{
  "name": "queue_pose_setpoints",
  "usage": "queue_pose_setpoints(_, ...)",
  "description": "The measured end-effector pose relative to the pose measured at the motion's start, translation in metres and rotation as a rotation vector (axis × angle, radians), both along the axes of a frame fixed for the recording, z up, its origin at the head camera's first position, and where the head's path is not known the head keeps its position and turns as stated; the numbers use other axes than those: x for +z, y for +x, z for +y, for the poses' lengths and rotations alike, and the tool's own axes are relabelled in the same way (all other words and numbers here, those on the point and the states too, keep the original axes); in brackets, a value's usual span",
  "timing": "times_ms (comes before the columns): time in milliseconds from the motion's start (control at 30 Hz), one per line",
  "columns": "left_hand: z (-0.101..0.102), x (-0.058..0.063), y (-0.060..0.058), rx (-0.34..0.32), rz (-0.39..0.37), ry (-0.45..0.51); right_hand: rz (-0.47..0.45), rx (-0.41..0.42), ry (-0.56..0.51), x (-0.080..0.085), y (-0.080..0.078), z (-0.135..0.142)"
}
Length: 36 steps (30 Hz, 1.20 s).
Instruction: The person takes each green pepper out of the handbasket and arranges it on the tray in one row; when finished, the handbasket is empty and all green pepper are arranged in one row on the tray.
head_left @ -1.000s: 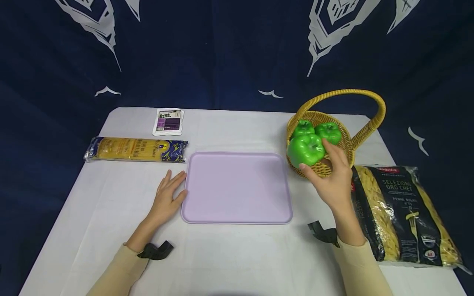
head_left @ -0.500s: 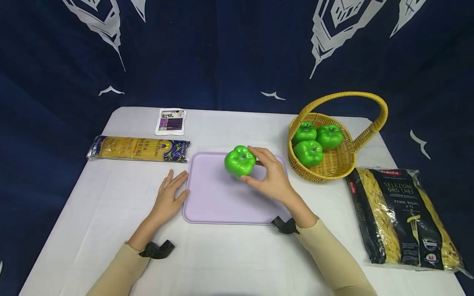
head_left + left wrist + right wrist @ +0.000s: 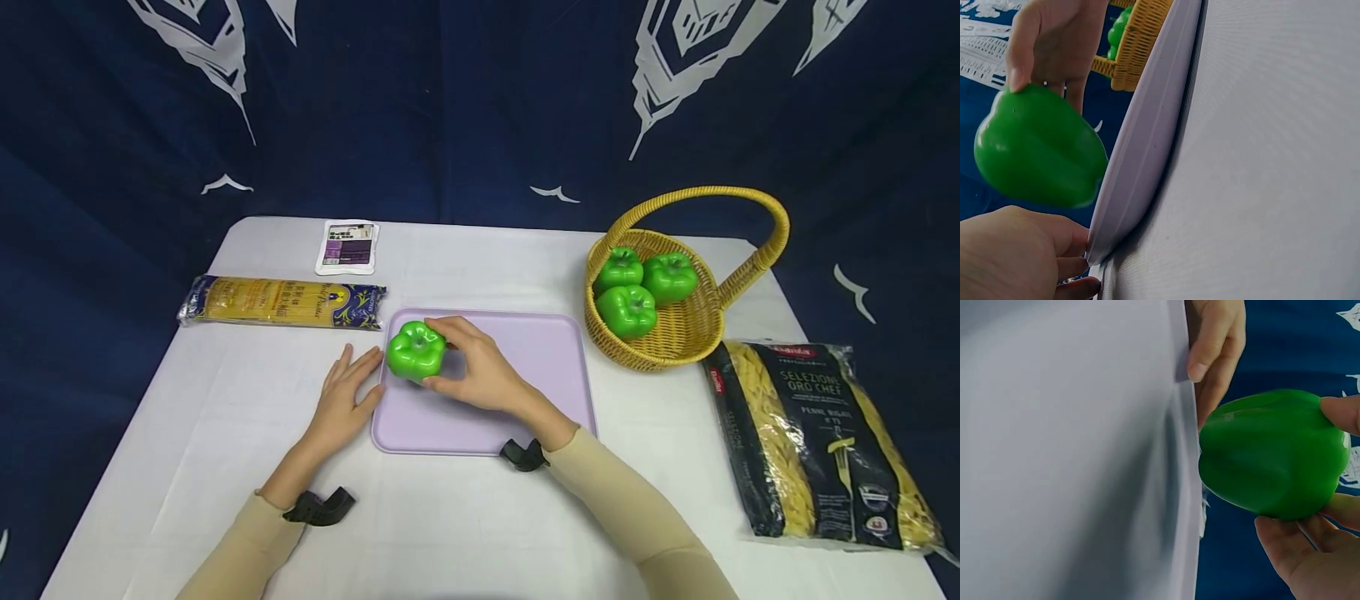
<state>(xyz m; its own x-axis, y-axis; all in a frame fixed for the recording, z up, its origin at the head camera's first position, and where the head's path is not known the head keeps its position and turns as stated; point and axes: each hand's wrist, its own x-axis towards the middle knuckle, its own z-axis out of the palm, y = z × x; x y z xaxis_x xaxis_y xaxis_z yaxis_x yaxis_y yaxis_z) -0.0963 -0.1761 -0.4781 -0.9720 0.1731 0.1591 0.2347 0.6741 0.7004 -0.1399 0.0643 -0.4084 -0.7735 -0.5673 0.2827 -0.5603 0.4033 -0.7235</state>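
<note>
My right hand (image 3: 483,367) grips a glossy green bell pepper (image 3: 416,351) between thumb and fingers over the left end of the lilac tray (image 3: 517,417). In the right wrist view the pepper (image 3: 1272,453) is close to the tray's rim; whether it touches cannot be told. At the tray's left edge lies my left hand (image 3: 343,402), palm down with fingers extended. Its fingertips touch the tray rim (image 3: 1147,144) in the left wrist view, just by the held pepper (image 3: 1041,147).
A wicker basket (image 3: 693,333) with a tall handle holds three green bell peppers (image 3: 627,311) at the back right. In front of it lies a large bag of penne (image 3: 825,450). A spaghetti packet (image 3: 281,302) and a small white-and-purple sachet (image 3: 347,247) lie at the back left.
My right hand has lifted a bell pepper out of the basket and carried it leftward across the tray to its left end. The left hand has stayed at the tray's edge.
</note>
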Motion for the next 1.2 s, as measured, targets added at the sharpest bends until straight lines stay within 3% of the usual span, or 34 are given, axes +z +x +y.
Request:
queue_pose_setpoints(600,0.001,0.003,0.000,-0.007,-0.043,-0.015,-0.078,0.045,0.052,-0.009,-0.011,-0.013)
queue_pose_setpoints(1200,0.001,0.001,0.000,0.001,-0.012,-0.031,-0.079,0.078,0.085,-0.010,-0.010,-0.010)
